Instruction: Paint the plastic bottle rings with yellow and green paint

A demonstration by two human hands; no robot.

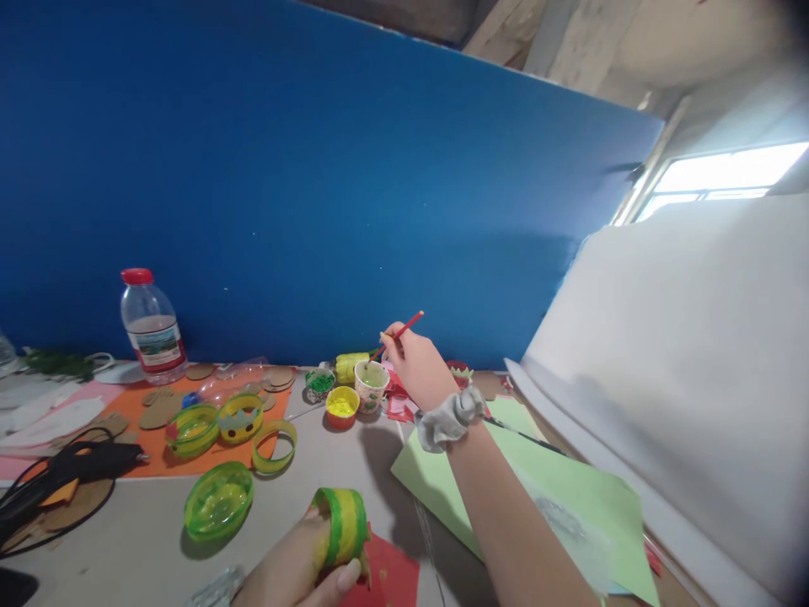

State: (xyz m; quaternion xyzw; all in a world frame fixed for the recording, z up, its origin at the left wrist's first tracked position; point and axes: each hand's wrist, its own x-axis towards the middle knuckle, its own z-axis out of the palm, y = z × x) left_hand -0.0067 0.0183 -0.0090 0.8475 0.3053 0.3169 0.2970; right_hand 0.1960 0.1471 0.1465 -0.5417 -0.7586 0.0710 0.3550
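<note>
Left hand (pixel 307 550) holds one striped ring (pixel 349 524), right hand (pixel 420 364) one brush (pixel 412 320)

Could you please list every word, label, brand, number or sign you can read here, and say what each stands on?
None can be read.
Clear plastic bottle with a red cap: its label carries a picture, but any lettering is too small and blurred.
White patterned paper cup: its printed marks are too small to make out.

Bands of green and yellow stripe the ring (pixel 347 524) at lower centre; the brush (pixel 410 322) is red, the patterned cup (pixel 370 396) whitish, the paper (pixel 587 485) at lower right pale green, the upper panel (pixel 303 185) blue.
</note>
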